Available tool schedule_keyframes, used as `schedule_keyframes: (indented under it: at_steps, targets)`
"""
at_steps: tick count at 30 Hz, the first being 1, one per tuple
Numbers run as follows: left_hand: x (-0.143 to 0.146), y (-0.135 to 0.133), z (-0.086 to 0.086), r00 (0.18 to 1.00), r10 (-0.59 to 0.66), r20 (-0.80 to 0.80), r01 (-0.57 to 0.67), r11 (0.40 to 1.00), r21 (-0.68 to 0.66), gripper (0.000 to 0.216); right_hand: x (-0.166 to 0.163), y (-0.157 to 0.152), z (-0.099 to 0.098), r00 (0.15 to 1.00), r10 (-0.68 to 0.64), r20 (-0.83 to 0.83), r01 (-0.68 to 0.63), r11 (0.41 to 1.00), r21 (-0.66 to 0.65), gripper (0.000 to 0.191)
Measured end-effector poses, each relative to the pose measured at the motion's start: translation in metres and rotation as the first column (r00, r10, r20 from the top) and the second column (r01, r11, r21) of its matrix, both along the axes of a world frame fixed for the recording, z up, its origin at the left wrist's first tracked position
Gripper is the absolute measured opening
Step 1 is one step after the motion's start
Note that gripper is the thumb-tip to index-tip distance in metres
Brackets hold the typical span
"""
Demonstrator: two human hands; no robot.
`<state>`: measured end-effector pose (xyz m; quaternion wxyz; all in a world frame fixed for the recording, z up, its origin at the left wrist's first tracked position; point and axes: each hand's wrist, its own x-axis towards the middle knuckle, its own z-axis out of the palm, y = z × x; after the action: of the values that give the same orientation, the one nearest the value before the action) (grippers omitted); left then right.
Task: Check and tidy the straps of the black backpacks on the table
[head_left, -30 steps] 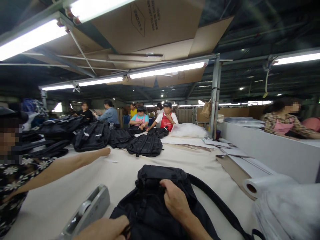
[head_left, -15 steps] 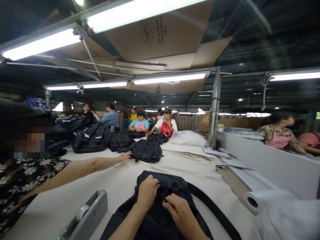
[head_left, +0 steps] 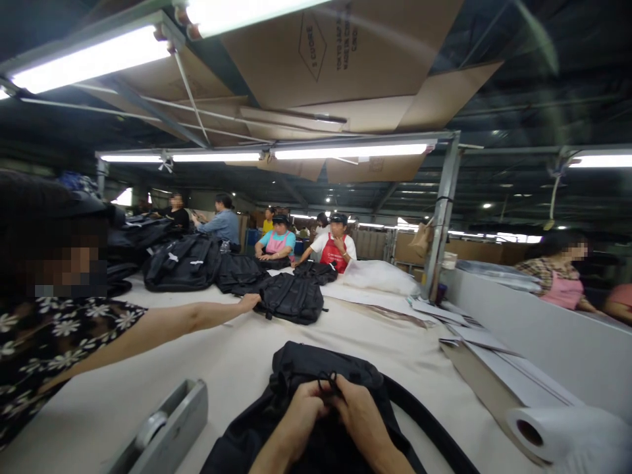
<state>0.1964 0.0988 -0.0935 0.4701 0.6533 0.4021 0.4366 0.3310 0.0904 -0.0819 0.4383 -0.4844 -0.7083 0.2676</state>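
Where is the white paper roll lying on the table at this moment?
In the head view, the white paper roll lies at the lower right of the table, right of the black backpack that both hands work on.

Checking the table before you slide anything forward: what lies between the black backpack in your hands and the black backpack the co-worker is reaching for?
In the head view, only bare cream cloth tabletop separates the near black backpack from the far black backpack.
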Motion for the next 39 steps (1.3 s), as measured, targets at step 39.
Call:
schedule_keyframes:
  at_steps: [39]
  targets:
    - [-0.049, -0.002, 0.017, 0.835, 0.362, -0.414, -0.135, 0.865, 0.484, 0.021, -0.024, 0.020, 0.034, 0.881, 0.286, -0.377, -0.393, 0.886, -0.245, 0.046]
